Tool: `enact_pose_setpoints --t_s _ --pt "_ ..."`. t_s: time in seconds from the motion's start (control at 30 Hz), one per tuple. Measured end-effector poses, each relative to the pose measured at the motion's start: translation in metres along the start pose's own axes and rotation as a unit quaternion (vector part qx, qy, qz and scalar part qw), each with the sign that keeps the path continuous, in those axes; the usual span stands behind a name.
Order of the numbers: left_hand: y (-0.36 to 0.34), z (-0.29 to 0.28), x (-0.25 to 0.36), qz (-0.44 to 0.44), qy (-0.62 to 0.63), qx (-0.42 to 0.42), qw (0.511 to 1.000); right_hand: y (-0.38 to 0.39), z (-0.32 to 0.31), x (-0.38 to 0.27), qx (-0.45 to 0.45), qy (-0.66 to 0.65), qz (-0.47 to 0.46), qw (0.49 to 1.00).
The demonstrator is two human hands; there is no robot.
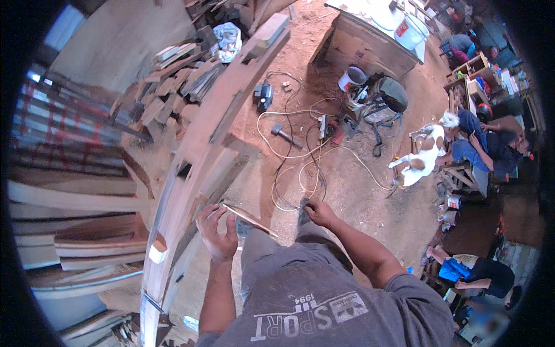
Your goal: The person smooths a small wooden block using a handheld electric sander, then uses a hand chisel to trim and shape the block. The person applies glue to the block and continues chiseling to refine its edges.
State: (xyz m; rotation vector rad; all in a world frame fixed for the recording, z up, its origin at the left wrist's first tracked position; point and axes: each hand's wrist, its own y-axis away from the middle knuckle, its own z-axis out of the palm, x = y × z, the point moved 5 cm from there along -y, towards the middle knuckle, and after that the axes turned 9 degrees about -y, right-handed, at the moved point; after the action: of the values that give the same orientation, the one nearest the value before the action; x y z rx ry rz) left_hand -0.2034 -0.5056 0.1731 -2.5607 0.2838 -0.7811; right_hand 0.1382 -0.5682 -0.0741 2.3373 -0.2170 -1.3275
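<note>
My left hand [217, 232] is raised beside the long wooden beam [202, 139], its fingers curved and apart from the thumb. Close to those fingertips is one end of a thin, light-edged wooden strip [252, 220], which slants over my left leg. Whether the fingers touch the strip is unclear. My right hand [319, 213] is closed at my right knee, and what its fingers hold, if anything, is hidden. The beam is curved, with notches cut into it and a pale block-like spot [157, 252] near its lower part.
Cables [317, 168] loop over the dirt floor around a hammer [286, 136] and a dark power tool [264, 95]. Scrap wood [173, 87] is piled beyond the beam. A white-and-brown dog [422, 153] stands at right, near seated people [483, 141]. Buckets [351, 79] stand by a wooden table [364, 46].
</note>
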Motion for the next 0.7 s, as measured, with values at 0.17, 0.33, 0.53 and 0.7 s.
enact_pose_setpoints --t_s 0.17,0.33,0.53,0.7 --pt "-0.033 0.047 0.025 -0.053 0.004 -0.013 0.999 -0.046 -0.040 0.053 -0.072 0.054 0.067 0.994" --pt "-0.123 0.076 0.023 -0.017 -0.013 -0.012 1.000 -0.099 -0.101 0.126 0.035 0.051 0.200 0.978" --pt "-0.269 0.163 -0.008 -0.041 -0.081 -0.029 0.995 -0.179 -0.180 0.133 0.093 0.069 0.210 0.971" --pt "-0.347 0.239 -0.040 -0.142 -0.195 -0.060 0.969 -0.319 -0.237 0.094 0.065 0.120 0.143 0.980"
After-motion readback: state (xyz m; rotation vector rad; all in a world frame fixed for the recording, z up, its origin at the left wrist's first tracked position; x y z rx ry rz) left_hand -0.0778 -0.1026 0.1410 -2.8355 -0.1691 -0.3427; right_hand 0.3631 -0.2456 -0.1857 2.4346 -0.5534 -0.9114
